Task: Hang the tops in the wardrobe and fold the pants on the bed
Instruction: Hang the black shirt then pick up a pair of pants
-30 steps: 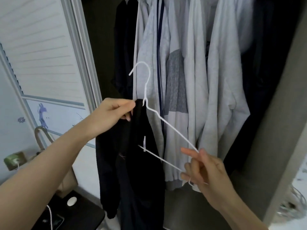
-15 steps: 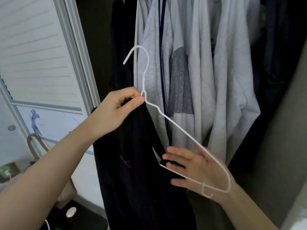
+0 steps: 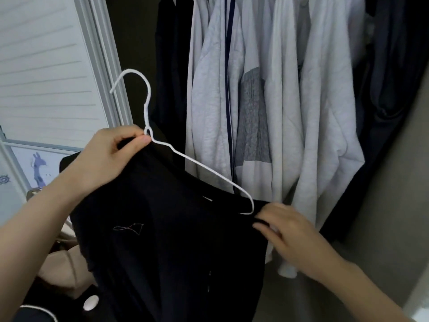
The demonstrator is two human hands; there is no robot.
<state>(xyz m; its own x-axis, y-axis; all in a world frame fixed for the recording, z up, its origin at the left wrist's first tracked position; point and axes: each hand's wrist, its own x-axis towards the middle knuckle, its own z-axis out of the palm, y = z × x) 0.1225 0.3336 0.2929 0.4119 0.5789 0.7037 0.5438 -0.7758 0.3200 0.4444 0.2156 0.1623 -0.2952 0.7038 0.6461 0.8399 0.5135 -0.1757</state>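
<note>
Head view: the left hand (image 3: 104,159) pinches the neck of a white wire hanger (image 3: 148,133) together with the collar of a black top (image 3: 167,240), fingers (image 3: 139,142) clenched on both. The top hangs in front of the open wardrobe (image 3: 394,205), just near of the grey tops (image 3: 278,112) on the rail. The right hand (image 3: 285,231) lies on the cloth at the hanger's right shoulder bend; it is blurred, so I cannot tell whether it grips or only touches.

The top looks soft, limp and light, likely to slide off thin wire. The hanger seems springy and slight; the neck below the hook is the sure hold, the shoulder seam the place to tug cloth over.
</note>
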